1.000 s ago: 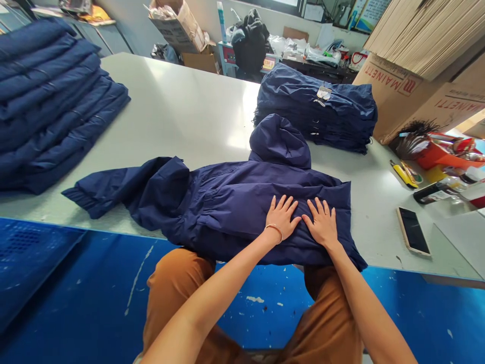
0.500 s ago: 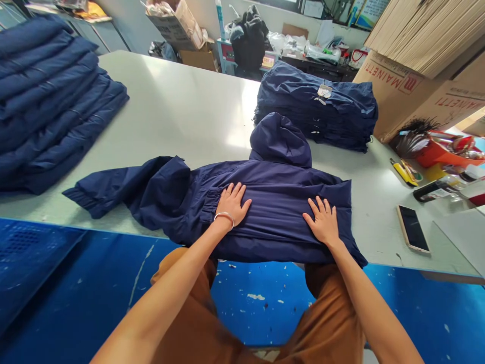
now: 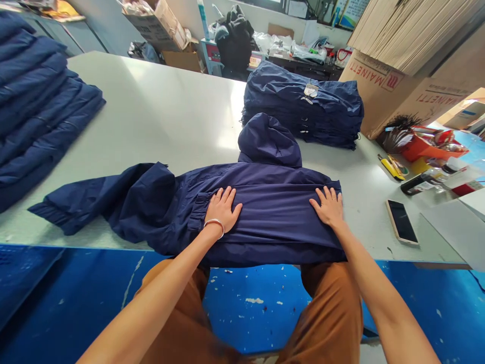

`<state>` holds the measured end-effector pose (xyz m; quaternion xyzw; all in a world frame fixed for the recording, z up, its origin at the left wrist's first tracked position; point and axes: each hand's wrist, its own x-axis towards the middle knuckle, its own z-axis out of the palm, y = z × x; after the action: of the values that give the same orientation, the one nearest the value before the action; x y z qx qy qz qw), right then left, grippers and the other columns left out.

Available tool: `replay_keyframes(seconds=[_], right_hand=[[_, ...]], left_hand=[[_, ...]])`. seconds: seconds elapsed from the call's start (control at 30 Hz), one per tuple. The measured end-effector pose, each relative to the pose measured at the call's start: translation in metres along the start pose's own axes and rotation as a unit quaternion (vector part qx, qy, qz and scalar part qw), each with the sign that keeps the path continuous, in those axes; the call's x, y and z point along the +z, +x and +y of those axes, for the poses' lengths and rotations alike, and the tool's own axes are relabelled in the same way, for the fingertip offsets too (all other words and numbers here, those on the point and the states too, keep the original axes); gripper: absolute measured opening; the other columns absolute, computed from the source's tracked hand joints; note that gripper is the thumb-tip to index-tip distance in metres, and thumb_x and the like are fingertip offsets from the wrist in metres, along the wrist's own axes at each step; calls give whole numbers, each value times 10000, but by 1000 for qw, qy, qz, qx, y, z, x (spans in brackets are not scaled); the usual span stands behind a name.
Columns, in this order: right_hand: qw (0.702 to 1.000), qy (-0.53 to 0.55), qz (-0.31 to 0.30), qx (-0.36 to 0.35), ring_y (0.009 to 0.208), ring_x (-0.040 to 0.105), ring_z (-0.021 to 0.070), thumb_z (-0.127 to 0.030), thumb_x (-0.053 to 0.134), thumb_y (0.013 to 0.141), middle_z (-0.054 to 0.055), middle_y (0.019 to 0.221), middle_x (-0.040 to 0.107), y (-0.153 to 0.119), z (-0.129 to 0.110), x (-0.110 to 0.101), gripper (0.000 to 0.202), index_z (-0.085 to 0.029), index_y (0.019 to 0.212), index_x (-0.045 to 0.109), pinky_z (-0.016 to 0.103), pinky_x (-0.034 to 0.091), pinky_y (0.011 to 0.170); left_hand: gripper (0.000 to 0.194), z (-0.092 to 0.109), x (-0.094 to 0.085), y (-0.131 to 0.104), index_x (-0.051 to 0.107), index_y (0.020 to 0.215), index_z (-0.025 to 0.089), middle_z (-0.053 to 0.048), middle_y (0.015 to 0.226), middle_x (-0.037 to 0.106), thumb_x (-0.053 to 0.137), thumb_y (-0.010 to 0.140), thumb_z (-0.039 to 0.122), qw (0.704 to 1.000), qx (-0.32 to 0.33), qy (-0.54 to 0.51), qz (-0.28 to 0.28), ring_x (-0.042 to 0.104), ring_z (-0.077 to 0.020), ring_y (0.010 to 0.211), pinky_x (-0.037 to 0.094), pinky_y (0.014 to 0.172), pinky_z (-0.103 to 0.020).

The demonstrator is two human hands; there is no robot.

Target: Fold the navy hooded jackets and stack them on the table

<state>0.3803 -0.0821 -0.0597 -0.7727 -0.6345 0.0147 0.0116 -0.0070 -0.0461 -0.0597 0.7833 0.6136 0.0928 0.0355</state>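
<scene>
A navy hooded jacket (image 3: 265, 222) lies across the front of the table, its lower edge hanging slightly over the rim. Its hood (image 3: 269, 141) points away from me, and one sleeve (image 3: 94, 199) stretches out to the left with an elastic cuff at its end. My left hand (image 3: 223, 210), a bangle on its wrist, rests flat on the jacket beside another gathered cuff (image 3: 197, 210). Near the right folded edge, my right hand (image 3: 329, 206) lies flat with fingers spread. Neither hand grips the fabric.
A tall stack of navy garments (image 3: 41, 106) stands at the left, another folded pile (image 3: 299, 108) behind the hood. On the right lie a phone (image 3: 402, 222), a yellow cutter (image 3: 392, 167), a dark bottle (image 3: 419, 183) and an orange basket (image 3: 417, 146). Cardboard boxes (image 3: 375, 76) rise behind.
My right hand has slid right toward the jacket's folded edge, smoothing the fabric there. My left hand stays by the cuff. The whole view has shifted slightly to the right.
</scene>
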Motion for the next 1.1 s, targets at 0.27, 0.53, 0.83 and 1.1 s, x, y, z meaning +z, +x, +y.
replay_keyframes(seconds=[0.27, 0.53, 0.83, 1.1], right_hand=[[992, 53, -25, 114, 1510, 180, 335, -658, 230, 972, 81, 1650, 236, 33, 44, -2, 709, -272, 1560, 319, 652, 56, 1186], [997, 32, 43, 64, 1517, 123, 368, -585, 234, 998, 170, 1656, 165, 0, -3, -21, 721, -159, 1579, 257, 643, 117, 1178], [993, 3, -1, -115, 1514, 174, 332, -612, 268, 996, 61, 1659, 216, -77, -60, -5, 633, -304, 1540, 365, 604, 162, 1192], [994, 1, 11, -113, 1519, 171, 315, -595, 286, 1000, 43, 1663, 206, -75, -52, 14, 626, -323, 1563, 297, 601, 175, 1198]], left_hand=[[671, 1, -1, 0, 387, 1531, 126, -85, 1604, 341, 303, 975, 490, 1000, -6, 12, -12, 268, -325, 1490, 236, 1215, -469], [662, 7, -4, 3, 369, 1537, 109, -94, 1615, 319, 323, 977, 459, 999, -20, 6, -29, 243, -327, 1500, 214, 1230, -469], [497, 4, -33, -34, 572, 1397, 219, -65, 1536, 459, 414, 926, 253, 994, 77, -33, 71, 298, -252, 1488, 154, 1257, -526], [600, -28, -15, -44, 337, 1558, 257, -23, 1620, 302, 308, 989, 446, 999, -25, 20, -36, 172, -295, 1526, 124, 1216, -606]])
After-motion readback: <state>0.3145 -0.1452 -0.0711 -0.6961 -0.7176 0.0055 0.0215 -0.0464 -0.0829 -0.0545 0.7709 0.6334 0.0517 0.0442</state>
